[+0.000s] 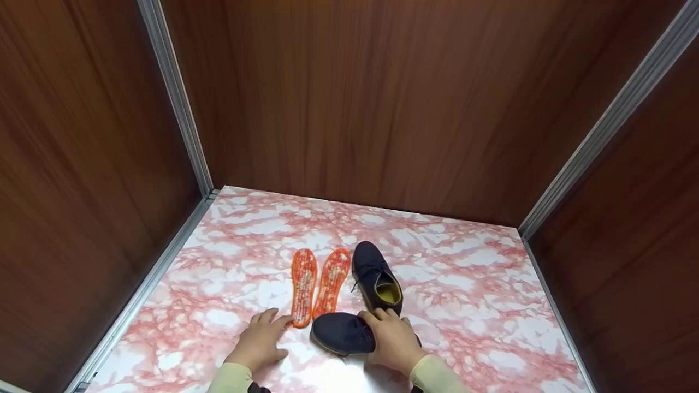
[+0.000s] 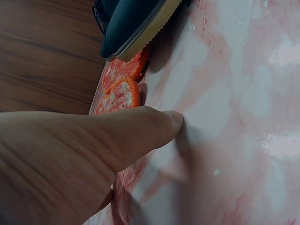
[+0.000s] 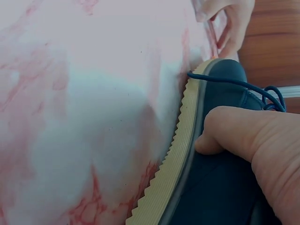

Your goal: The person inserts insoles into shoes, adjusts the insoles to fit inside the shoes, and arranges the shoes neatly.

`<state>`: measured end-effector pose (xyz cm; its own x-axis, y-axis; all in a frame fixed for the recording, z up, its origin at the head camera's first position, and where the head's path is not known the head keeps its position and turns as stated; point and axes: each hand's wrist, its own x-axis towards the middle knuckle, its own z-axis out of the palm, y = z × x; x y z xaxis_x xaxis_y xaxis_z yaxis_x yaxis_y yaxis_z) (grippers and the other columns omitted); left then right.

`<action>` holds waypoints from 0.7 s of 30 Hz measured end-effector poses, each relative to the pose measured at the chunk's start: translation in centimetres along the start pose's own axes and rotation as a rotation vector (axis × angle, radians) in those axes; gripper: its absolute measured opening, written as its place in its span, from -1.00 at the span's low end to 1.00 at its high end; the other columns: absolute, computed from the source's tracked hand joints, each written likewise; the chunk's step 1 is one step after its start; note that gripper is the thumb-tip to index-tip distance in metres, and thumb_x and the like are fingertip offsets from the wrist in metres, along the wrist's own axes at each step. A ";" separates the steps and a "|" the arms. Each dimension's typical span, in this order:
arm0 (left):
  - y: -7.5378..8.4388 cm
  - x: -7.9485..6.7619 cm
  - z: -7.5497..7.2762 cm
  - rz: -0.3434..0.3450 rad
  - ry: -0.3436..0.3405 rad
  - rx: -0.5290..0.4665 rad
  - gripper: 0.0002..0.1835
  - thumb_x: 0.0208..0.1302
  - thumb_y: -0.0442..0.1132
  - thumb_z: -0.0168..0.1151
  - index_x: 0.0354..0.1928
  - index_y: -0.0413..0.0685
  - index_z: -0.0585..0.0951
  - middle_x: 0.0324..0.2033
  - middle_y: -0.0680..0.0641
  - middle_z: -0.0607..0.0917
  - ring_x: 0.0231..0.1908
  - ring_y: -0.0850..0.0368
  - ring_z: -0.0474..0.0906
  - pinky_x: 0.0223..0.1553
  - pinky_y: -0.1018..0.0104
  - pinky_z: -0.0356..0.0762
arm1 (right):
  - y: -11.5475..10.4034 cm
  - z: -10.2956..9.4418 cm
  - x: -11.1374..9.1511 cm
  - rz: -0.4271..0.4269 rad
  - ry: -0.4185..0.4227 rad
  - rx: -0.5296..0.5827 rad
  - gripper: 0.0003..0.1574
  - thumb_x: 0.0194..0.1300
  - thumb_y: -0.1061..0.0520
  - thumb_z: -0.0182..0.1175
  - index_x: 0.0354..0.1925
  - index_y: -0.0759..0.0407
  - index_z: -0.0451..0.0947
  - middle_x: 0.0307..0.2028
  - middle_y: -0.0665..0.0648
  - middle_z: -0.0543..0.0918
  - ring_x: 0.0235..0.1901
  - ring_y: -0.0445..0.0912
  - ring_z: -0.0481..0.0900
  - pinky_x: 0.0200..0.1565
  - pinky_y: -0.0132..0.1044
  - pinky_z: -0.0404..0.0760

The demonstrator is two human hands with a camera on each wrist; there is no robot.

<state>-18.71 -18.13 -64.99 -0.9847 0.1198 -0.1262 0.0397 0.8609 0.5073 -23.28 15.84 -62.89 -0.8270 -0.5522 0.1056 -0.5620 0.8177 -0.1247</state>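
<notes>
In the head view, two orange-red patterned insoles, the left one (image 1: 303, 281) and the right one (image 1: 332, 278), lie side by side. My left hand (image 1: 259, 341) has its fingers spread beside the lower end of the left insole; whether a fingertip touches it I cannot tell. My right hand (image 1: 394, 339) grips a dark navy lace-up shoe (image 1: 337, 332) that lies crosswise, toe to the left. Its pale ridged sole (image 3: 178, 150) shows in the right wrist view, with my thumb against the upper. The second navy shoe (image 1: 369, 262), yellowish inside, stands just beyond, toe pointing away.
A pink-and-white marbled surface (image 1: 480, 311) lies under everything. Brown wood-grain panels stand at the back (image 1: 360, 109), left (image 1: 82, 164) and right (image 1: 617, 218), joined by grey metal corner strips (image 1: 175, 82).
</notes>
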 end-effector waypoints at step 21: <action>-0.1 -0.1 0.1 -0.006 0.008 -0.007 -0.13 0.07 -0.14 0.68 0.49 0.09 0.58 0.56 -0.34 0.42 0.53 -0.52 0.31 0.22 -0.63 0.53 | -0.7 -0.9 0.1 0.017 -0.082 -0.016 0.25 -0.30 -0.23 0.79 0.41 -0.08 0.58 0.11 0.12 0.75 0.07 0.18 0.66 -0.13 0.33 0.70</action>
<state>-18.59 -18.17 -65.10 -0.9864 0.1105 -0.1220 0.0328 0.8582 0.5122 -22.95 15.36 -61.89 -0.8351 -0.5496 0.0222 -0.5484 0.8290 -0.1096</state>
